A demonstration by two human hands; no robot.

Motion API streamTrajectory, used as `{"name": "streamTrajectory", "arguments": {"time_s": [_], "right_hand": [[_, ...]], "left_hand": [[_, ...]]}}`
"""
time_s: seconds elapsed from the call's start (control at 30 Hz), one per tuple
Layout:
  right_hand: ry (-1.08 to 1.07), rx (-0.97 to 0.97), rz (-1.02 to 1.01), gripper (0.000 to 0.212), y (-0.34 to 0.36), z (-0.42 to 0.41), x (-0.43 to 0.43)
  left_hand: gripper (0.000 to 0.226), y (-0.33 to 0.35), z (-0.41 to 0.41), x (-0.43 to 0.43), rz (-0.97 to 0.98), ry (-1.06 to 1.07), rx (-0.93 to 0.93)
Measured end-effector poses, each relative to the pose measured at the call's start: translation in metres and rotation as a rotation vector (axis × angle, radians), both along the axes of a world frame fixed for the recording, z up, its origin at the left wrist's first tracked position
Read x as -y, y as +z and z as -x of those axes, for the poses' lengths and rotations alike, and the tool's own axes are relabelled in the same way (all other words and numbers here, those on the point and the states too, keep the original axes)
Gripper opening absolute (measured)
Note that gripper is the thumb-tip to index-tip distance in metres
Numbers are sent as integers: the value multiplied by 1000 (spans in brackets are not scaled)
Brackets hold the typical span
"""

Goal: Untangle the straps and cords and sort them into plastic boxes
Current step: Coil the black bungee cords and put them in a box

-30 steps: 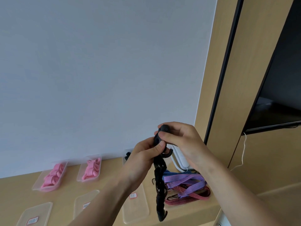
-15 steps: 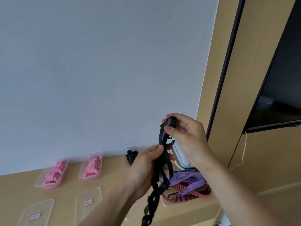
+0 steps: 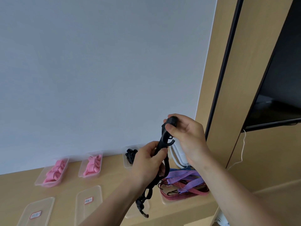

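A black bungee cord (image 3: 163,141) with a plastic hook end hangs in the air above the wooden table. My right hand (image 3: 185,136) pinches its hook end at the top. Lower down, my left hand (image 3: 147,165) grips the cord, and the knotted black rest (image 3: 146,194) dangles below it. A tangle of purple, blue and red striped straps (image 3: 184,183) lies in a clear box at the right. Two clear boxes hold pink straps (image 3: 54,172) (image 3: 92,165). Another box at the back holds a black cord (image 3: 130,155).
Two shallow clear boxes with red-edged labels (image 3: 36,212) (image 3: 88,199) lie at the front left. A white device (image 3: 178,155) stands against the wall behind my hands. A dark screen (image 3: 280,88) hangs at the right, with a white cable (image 3: 242,147) below it.
My right hand has lifted the hook end up and to the right. My left hand has slid down the cord, and the cord has drawn out longer between them.
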State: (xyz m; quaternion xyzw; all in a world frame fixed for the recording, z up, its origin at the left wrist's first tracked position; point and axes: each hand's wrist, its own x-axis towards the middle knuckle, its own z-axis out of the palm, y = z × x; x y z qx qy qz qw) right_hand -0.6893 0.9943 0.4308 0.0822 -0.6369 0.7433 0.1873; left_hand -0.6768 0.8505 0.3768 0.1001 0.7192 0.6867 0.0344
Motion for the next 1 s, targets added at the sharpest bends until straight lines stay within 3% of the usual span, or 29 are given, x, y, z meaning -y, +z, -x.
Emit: {"name": "streamTrajectory", "arguments": {"time_s": [0.07, 0.23, 0.3, 0.37, 0.57, 0.67, 0.73, 0.83, 0.87, 1.0], "right_hand": [[-4, -50, -1, 33, -2, -2, 1], [0, -164, -4, 40, -11, -5, 8], [-9, -184, -41, 40, -16, -7, 12], [-38, -269, -120, 38, -23, -10, 14], [-118, -392, -497, 40, -43, -23, 19], [-99, -370, -572, 41, -51, -33, 20], [-60, -297, -526, 48, -55, -40, 24], [44, -13, -428, 93, -63, -48, 37], [107, 109, -398, 99, -64, -48, 40], [415, 365, -261, 71, -68, -47, 37]], "left_hand": [[12, 1, 0, 2, -26, -11, 31], [34, 10, -3, 3, -525, -241, 390], [40, 13, -5, 4, -651, -380, 450], [48, 14, -6, 6, -714, -468, 459], [58, 15, 0, 13, -833, -361, 512], [39, 17, 3, 17, -799, -312, 495], [27, 18, 7, 18, -765, -270, 455], [28, 19, 12, 18, -819, -141, 450], [30, 19, 13, 18, -847, -93, 449], [35, 16, 21, 21, -845, 101, 310]]}}
